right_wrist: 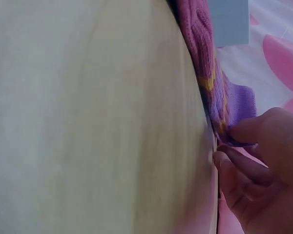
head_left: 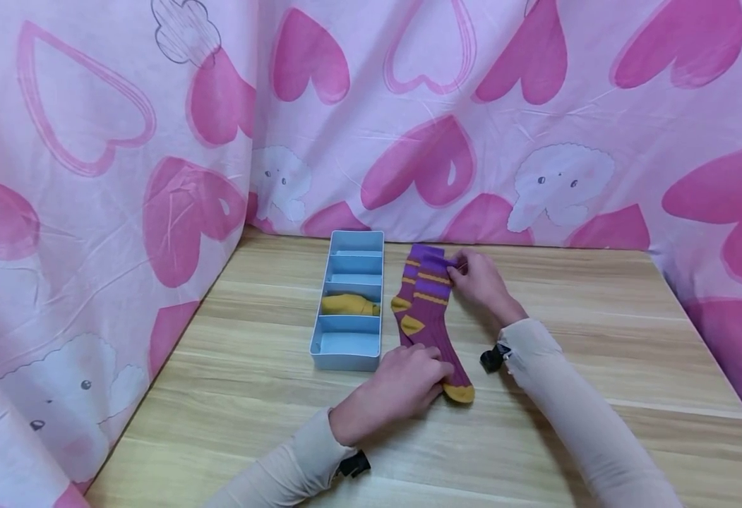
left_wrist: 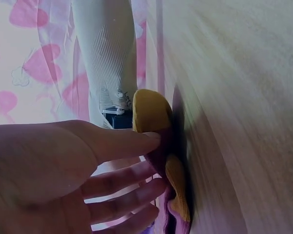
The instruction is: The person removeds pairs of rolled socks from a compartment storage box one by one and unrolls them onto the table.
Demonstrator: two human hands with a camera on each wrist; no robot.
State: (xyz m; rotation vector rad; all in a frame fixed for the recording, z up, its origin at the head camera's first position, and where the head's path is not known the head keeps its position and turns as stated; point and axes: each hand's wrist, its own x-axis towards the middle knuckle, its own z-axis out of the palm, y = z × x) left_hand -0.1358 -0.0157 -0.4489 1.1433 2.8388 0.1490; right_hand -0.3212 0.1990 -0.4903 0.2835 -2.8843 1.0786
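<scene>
The head view is bright; the wrist views are dim, the pale wood-grain tabletop (right_wrist: 112, 122) blurred beside the bare right hand (right_wrist: 276, 165).

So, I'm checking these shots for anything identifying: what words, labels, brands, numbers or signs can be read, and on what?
No text can be read for certain.
Too small and blurred to read: dark marks, possibly lettering, near the cuff of the pale sleeve.
None legible on the socks, blue tray or heart-patterned cloth.
</scene>
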